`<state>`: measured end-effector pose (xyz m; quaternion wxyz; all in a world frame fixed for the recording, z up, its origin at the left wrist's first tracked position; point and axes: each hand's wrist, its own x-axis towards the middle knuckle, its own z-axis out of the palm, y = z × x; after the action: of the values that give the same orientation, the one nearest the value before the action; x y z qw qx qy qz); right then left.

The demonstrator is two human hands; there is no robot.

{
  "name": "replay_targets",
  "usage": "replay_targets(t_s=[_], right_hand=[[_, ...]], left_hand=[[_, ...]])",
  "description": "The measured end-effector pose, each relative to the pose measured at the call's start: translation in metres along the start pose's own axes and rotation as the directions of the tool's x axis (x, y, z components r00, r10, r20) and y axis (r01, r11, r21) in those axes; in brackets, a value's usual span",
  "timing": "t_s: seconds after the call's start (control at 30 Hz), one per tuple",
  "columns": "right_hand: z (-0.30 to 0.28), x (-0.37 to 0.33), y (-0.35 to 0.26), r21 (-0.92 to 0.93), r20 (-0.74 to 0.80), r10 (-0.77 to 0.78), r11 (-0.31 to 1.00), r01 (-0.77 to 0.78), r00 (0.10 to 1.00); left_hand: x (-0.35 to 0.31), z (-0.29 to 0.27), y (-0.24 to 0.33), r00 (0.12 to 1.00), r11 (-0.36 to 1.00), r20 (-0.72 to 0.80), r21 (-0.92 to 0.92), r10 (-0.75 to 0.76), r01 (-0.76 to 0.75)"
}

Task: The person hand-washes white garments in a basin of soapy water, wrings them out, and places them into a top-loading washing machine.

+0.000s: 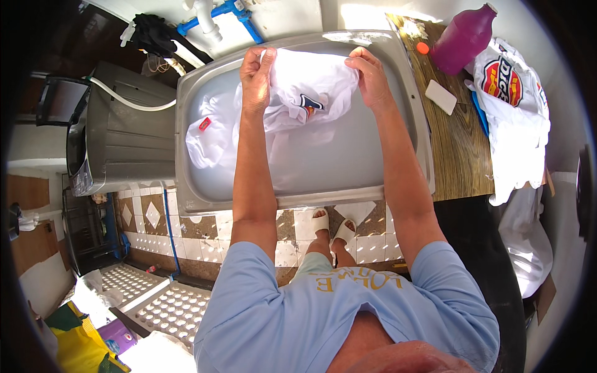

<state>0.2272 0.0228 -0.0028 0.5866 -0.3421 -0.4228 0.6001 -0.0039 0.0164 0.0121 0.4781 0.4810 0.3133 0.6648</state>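
A white shirt (305, 71) with a small dark, red and yellow print is stretched between my two hands over a grey sink (225, 204) of cloudy water. My left hand (256, 74) pinches its upper left edge, thumb against the fingers. At the upper right edge, my right hand (371, 78) grips the cloth in the same way. The shirt's lower part hangs down to the water. More white cloth (208, 140) with a small red tag floats at the sink's left side; whether it belongs to the same shirt I cannot tell.
Right of the sink, a wooden counter (457, 149) bears a purple bottle (463, 40), an orange cap (423, 48), a white soap bar (441, 97) and a printed white shirt (513, 118). A grey washing machine (127, 124) stands at left, its white hose (134, 102) reaching the sink. Blue pipes (233, 12) run behind.
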Motion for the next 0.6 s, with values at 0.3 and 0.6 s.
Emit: replay_targets(t_s=[0.3, 0.6], right_hand=[[-0.047, 0.011, 0.087, -0.962, -0.149, -0.195, 0.255, -0.096, 0.969], [-0.002, 0.004, 0.034, 0.616, 0.001, 0.531, 0.667, -0.419, 0.847]], left_hand=[[-0.016, -0.006, -0.086, 0.933, 0.285, 0.346, 0.888, 0.098, -0.36], [-0.011, 0.028, -0.036, 0.855, 0.808, -0.034, -0.347, -0.518, 0.476]])
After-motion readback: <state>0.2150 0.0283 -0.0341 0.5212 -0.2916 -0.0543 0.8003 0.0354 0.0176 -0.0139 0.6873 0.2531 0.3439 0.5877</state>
